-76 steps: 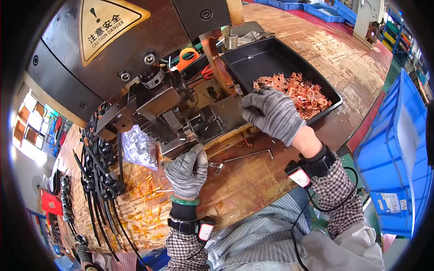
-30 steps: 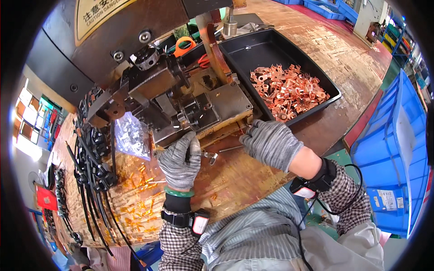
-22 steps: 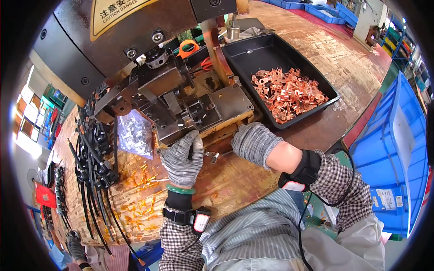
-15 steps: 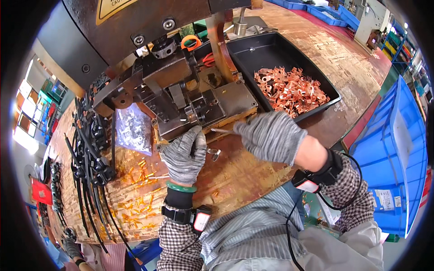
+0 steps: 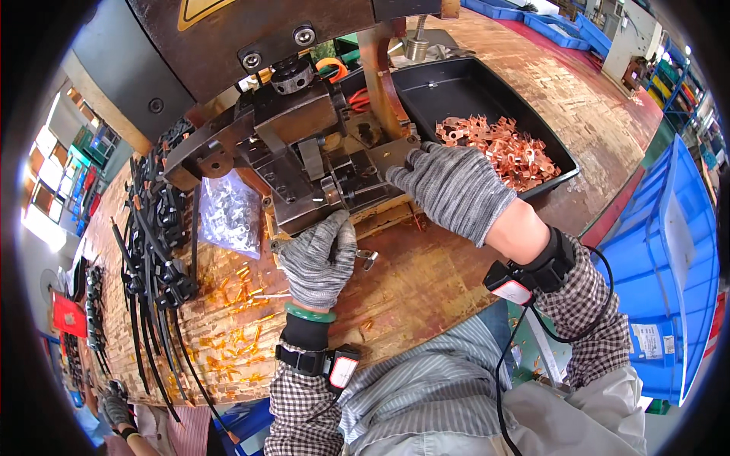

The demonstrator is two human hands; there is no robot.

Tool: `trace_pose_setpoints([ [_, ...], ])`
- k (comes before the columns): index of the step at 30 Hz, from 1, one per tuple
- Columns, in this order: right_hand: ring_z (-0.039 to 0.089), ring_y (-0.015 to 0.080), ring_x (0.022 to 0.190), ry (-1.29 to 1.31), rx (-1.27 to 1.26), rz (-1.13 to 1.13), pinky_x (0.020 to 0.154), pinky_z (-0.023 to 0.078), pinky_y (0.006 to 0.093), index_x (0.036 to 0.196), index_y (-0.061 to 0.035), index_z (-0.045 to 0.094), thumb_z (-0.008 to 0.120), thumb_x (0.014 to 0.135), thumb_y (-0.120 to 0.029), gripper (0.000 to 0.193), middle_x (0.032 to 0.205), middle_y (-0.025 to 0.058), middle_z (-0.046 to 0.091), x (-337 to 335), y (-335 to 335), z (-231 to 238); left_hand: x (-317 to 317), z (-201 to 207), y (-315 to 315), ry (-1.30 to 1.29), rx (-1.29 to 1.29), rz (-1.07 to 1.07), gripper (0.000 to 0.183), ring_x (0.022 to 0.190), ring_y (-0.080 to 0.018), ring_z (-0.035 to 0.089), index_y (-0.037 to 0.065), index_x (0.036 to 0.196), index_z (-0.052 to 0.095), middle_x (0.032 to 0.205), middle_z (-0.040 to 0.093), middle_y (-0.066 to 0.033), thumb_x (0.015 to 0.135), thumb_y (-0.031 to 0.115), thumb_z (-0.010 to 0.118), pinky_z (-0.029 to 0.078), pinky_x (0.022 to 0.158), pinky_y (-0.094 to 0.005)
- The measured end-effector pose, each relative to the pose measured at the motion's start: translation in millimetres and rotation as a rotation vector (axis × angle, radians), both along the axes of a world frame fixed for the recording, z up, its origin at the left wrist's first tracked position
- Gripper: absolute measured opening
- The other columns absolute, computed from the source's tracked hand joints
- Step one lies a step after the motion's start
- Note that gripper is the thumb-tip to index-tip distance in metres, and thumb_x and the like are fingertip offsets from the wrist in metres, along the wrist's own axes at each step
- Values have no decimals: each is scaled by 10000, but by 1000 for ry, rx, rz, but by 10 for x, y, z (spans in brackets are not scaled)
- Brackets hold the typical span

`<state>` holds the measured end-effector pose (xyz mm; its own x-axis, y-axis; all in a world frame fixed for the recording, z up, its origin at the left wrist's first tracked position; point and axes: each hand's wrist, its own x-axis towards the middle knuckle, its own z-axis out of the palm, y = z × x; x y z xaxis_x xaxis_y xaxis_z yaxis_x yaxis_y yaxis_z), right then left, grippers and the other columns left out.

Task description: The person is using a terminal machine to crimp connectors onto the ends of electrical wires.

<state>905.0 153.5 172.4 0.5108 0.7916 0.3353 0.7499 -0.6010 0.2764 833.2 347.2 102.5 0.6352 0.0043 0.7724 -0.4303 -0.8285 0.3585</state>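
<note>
Both my hands wear grey striped knit gloves. At the front edge of the press die (image 5: 334, 178), my left hand (image 5: 318, 262) is closed in a pinch; its fingertips hide whatever is between them. Just right of it shows a small silvery metal piece (image 5: 369, 260); I cannot tell whether it touches the glove. My right hand (image 5: 456, 190) reaches over the right end of the die block, fingers bent together and pointing left. What it holds, if anything, is hidden. Behind that hand, copper terminals (image 5: 525, 156) lie heaped in a black tray (image 5: 456, 83).
Black cables (image 5: 156, 258) and a clear bag of metal terminals (image 5: 230, 216) lie left of the press (image 5: 251, 45). Small amber-coloured bits (image 5: 236, 292) are scattered on the wooden table (image 5: 395, 296). A blue crate (image 5: 654, 281) stands at right. Another person's gloved hand (image 5: 114, 406) shows lower left.
My right hand has moved up and left, from in front of the die onto its right end. The thin grey stick at its fingertips no longer shows. My left hand stays at the die front.
</note>
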Motion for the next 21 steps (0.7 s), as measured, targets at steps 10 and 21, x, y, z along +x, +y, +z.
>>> trace_pose_setpoints([
  [10,582,234,807,-45,93,106,652,484,341,994,-86,557,477,771,-122,240,855,90,584,165,-2,-86,-17,53,-24,67,178,77,231,593,-234,601,108,982,640,699,620,-94,752,97,619,479,561,-320],
  [21,593,236,737,-177,-37,190,604,488,350,946,-59,564,482,763,-116,208,794,91,586,175,32,-12,-3,50,-45,78,122,74,219,596,-234,603,111,978,644,710,626,-100,761,102,614,482,564,-312],
])
